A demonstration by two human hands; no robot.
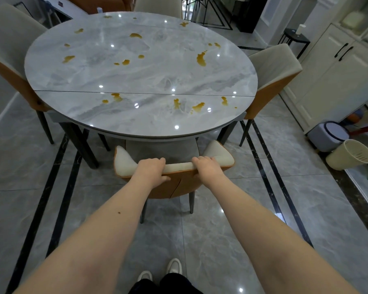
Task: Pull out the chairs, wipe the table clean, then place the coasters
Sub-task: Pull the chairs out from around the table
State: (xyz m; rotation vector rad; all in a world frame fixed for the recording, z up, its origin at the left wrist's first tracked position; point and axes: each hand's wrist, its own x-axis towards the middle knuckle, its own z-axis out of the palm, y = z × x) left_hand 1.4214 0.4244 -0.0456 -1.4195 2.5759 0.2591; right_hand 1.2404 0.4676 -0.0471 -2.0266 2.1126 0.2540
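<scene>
Both hands, left hand (152, 169) and right hand (206, 167), grip the chair (179, 166) backrest

Your counter (140, 68) is pale grey marble with white veining, spotted with amber-yellow stains (201, 59). The chair (174, 183) before you has a cream cushion top and an orange back shell; the side chairs (274, 71) match it. The floor (232, 230) under you is grey marbled tile with black border stripes. The bin (350, 154) is cream, the cabinet (335, 71) off-white with black handles
</scene>
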